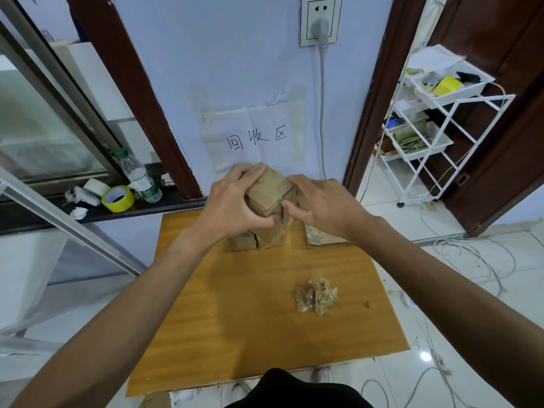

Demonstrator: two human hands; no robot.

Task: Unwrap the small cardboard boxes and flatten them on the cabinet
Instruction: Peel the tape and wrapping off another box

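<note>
**Both hands on one box above the cabinet**

Nearest the camera, the person's dark clothing overlaps the front edge of the orange-brown wooden cabinet top. One crumpled wad of clear tape lies on the wood, right of centre, well apart from everything else.

Further back, the left hand and right hand hold a small brown cardboard box above the cabinet's far edge. The left fingers curl round its left side, with the thumb under the front corner. The right fingers bend against its right side, the thumb at the front flap seam.

The hands and this box hide much of what lies behind them. Two more small brown boxes show beneath, standing on the cabinet. Flattened brown cardboard lies just right of them; how many sheets I cannot tell.

On the dark window ledge to the left sit one yellow tape roll, one pale tape roll and one clear plastic bottle. On the wall behind are one white handwritten paper sign and one socket with a grey plug. A white wire rack stands to the right.
</note>
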